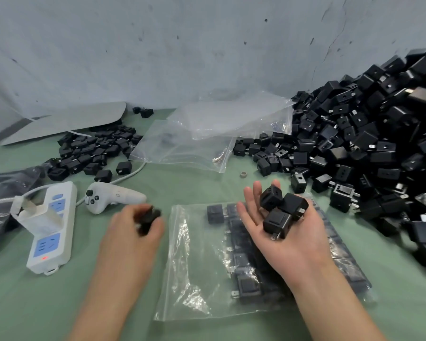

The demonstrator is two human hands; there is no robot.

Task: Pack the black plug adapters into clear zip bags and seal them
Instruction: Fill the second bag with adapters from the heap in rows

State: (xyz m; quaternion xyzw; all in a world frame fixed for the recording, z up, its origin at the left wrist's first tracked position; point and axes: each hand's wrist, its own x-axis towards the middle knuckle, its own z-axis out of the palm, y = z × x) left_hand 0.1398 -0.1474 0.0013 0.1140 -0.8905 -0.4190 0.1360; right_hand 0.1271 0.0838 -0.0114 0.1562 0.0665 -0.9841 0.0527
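Green desk [202, 185] w/ grey wall [158, 57] behind. Big pile [367, 134] of black adapters fills the right side. Clear bag [194, 254] lies flat at centre front, rows of adapters in its right part. Empty bags [207, 134] lie crumpled behind it. Small pile [94, 151] of adapters sits back left. White power strip [52, 227] at left, red light on. Right hand [280, 239] is palm up over the bag, fingers straight and spread, 3 adapters [280, 210] resting on them. Left hand [133, 230], blurred, is just left of the bag, fingers curled round one adapter [148, 217]. White controller [113, 196] lies beside the strip. Tiny ring [243, 174] sits near the big pile.
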